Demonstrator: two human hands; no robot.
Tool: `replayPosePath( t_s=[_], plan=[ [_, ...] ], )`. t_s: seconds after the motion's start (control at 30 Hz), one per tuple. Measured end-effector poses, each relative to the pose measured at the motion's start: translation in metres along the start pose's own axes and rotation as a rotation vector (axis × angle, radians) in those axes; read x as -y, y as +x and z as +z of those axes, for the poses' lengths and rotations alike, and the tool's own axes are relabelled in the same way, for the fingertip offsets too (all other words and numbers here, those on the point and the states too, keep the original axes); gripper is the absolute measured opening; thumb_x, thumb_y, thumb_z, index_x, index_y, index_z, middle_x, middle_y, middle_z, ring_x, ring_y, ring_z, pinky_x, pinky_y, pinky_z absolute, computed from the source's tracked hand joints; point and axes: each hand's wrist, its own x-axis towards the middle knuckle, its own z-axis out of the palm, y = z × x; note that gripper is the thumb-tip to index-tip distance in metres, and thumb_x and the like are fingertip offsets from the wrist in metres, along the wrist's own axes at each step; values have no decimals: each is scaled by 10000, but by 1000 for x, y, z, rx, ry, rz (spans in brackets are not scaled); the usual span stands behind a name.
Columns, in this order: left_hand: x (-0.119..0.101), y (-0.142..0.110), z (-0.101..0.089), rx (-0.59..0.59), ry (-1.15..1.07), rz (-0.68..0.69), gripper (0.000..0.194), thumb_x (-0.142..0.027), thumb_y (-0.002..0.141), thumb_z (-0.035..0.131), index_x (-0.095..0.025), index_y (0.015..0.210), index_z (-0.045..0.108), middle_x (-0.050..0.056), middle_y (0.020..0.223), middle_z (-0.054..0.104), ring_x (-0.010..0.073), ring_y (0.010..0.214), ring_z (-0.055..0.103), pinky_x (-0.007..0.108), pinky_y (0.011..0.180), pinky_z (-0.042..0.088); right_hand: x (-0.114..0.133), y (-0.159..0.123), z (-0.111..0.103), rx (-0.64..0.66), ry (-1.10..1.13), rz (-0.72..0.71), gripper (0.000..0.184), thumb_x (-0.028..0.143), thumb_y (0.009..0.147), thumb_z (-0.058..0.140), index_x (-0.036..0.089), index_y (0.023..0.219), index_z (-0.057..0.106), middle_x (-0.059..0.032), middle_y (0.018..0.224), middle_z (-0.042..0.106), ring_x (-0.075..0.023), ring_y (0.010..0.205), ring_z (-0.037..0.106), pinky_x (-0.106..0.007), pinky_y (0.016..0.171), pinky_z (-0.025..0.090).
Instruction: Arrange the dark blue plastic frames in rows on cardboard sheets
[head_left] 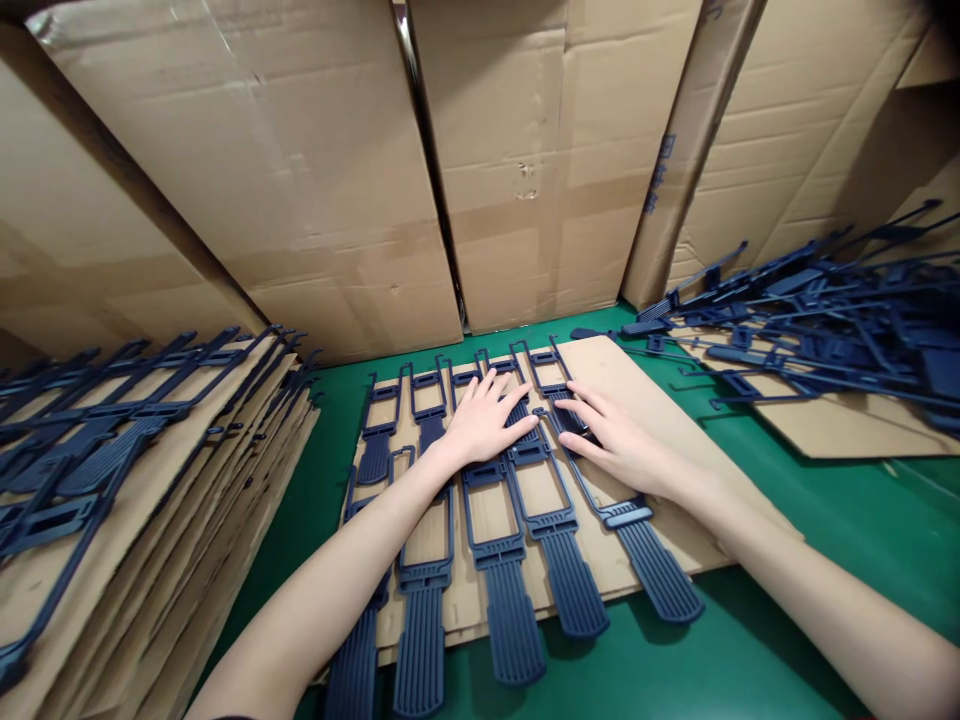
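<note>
Several dark blue plastic frames with ribbed paddle ends lie in two rows on a cardboard sheet. My left hand rests with spread fingers over the middle of the rows, its fingertips on parts of the far row. To its right, my right hand lies over the rightmost plastic frame, fingers apart and pointing left. That frame's ribbed end sticks out past the sheet's near edge, as does the neighbouring plastic frame. Parts under both palms are hidden.
At left stands a tall stack of cardboard sheets layered with similar blue parts. A loose pile of blue plastic parts lies at right, partly on another cardboard sheet. Large cardboard boxes line the back of the green table.
</note>
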Motion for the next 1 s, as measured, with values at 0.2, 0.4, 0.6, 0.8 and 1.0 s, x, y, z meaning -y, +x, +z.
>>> replayPosePath(
  t_s=[0.2, 0.4, 0.6, 0.8, 1.0],
  plan=[
    [-1, 0, -1, 17, -3, -12, 655, -644, 885, 226, -277, 1422, 302, 63, 1510, 248, 264, 1406, 100, 478, 1126, 96, -1, 0, 1, -18, -3, -14, 550, 554, 894, 346, 208, 1304, 464, -109, 1468, 292, -254, 1355, 271, -453, 1090, 288],
    [-2, -1, -2, 16, 6, -15, 650, -642, 887, 231, -273, 1415, 318, 75, 1504, 262, 262, 1405, 100, 473, 1124, 103, -5, 0, 4, -33, -11, -35, 548, 553, 894, 343, 204, 1294, 477, -118, 1465, 293, -272, 1354, 266, -469, 1084, 287],
    [-3, -2, -3, 2, 0, -7, 643, -641, 887, 243, -279, 1412, 319, 86, 1495, 279, 267, 1401, 125, 466, 1123, 116, -4, 1, 4, -23, -17, -32, 558, 553, 894, 341, 181, 1282, 486, -132, 1464, 290, -282, 1337, 298, -468, 1077, 297],
    [-3, -3, -3, -3, 4, -4, 641, -643, 886, 245, -283, 1410, 320, 79, 1494, 285, 267, 1401, 127, 471, 1122, 117, -3, 2, 4, -27, -23, -32, 551, 543, 894, 346, 176, 1279, 488, -138, 1459, 298, -284, 1338, 298, -468, 1077, 300],
    [-3, -3, -3, -6, 8, -10, 632, -641, 886, 247, -292, 1408, 323, 54, 1495, 287, 254, 1403, 127, 464, 1125, 116, -3, 1, 3, -32, -30, -37, 538, 541, 892, 351, 184, 1269, 494, -134, 1450, 318, -287, 1334, 307, -478, 1070, 308]
  ],
)
